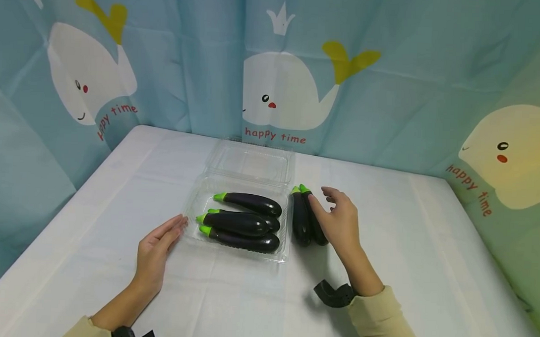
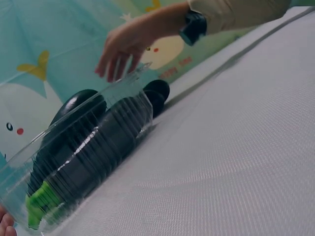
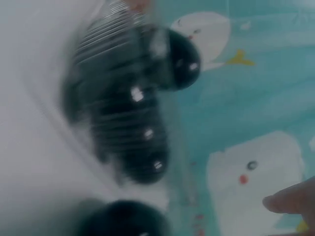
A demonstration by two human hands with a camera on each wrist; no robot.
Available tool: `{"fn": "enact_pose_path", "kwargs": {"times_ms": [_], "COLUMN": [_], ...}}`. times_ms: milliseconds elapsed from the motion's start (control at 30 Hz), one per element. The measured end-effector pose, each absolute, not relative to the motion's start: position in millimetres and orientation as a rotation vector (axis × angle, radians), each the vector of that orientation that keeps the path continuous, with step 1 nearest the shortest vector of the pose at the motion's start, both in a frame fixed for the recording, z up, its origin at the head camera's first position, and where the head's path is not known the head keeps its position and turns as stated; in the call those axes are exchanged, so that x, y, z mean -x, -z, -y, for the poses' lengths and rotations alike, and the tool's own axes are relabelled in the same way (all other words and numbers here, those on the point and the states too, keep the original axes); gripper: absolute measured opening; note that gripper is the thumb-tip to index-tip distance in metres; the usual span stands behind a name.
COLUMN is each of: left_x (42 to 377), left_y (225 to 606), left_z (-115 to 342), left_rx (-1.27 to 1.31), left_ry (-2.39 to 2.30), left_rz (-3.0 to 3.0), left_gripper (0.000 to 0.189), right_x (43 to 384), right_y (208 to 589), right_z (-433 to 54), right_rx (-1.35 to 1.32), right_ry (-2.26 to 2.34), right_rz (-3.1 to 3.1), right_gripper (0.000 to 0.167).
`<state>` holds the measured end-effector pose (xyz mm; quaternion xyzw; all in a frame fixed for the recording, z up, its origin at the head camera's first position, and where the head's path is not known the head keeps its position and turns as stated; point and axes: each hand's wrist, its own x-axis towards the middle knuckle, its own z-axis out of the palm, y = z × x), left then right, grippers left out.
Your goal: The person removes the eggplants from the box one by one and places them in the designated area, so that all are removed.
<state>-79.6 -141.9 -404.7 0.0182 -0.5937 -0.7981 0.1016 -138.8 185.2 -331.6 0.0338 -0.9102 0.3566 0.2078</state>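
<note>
Several dark eggplants (image 1: pixel 237 223) with green stems lie in a clear plastic clamshell box (image 1: pixel 196 195), one resting on top of the others. My left hand (image 1: pixel 153 256) touches the box's left edge with its fingers extended. Two more eggplants (image 1: pixel 300 219) lie side by side just right of the box, stems pointing away from me. Over them hovers my right hand (image 1: pixel 340 220), thumb and fingers spread apart. The left wrist view shows that right hand (image 2: pixel 123 51) raised beyond the box wall. In the blurred right wrist view, one of its fingers (image 3: pixel 290 200) appears at the right edge.
The box's clear lid (image 1: pixel 251 160) lies folded back toward the curtain. A white cloth covers the table (image 1: pixel 229 306). Behind and on both sides hangs a blue curtain (image 1: pixel 211 62) printed with whales. Each wrist wears a black camera mount (image 1: pixel 334 293).
</note>
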Motion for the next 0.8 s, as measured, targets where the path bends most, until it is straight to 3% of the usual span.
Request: {"fn": "enact_pose_path", "kwargs": {"times_ms": [367,800], "left_x": [81,81], "left_y": [405,406], "left_z": [142,142], "left_rx": [-0.057,-0.06], "left_ry": [2.362,2.365], "left_rz": [1.744,1.745], "left_gripper": [0.036,0.036], "right_x": [129,127], "right_y": [285,284], "right_z": [-160,-119], "right_rx": [-0.3,-0.455], "right_ry": [-1.072,-1.087], "right_rz": [2.495,2.602], "right_gripper": [0.04,0.045]}}
